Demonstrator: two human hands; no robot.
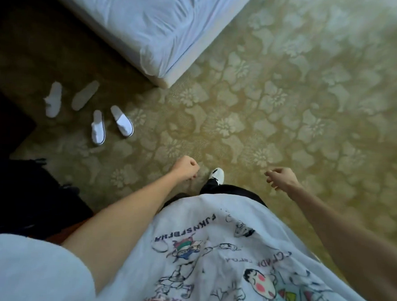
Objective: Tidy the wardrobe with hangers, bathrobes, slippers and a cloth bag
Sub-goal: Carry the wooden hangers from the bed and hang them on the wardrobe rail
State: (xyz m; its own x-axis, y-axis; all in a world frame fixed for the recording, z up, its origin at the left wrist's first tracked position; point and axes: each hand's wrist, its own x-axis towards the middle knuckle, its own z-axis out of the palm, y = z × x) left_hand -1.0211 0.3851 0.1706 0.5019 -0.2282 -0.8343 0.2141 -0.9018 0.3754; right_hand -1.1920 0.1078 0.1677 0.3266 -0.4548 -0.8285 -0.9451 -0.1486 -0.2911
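Cartoon T-shirt reading "FJKNSFDFHM" upside down, left hand fisted empty, right hand loosely curled empty, slippers on carpet

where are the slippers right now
In the head view, four white slippers lie scattered on the patterned carpet at the left, just below the corner of the bed, ahead and left of the left hand.

Plenty of open yellow-green floral patterned carpet ahead and off to the right. On the left, four white flat fabric slippers lie scattered, with the corner of the white-sheeted bed just beyond them. Something dark and bulky crowds the near-left side.
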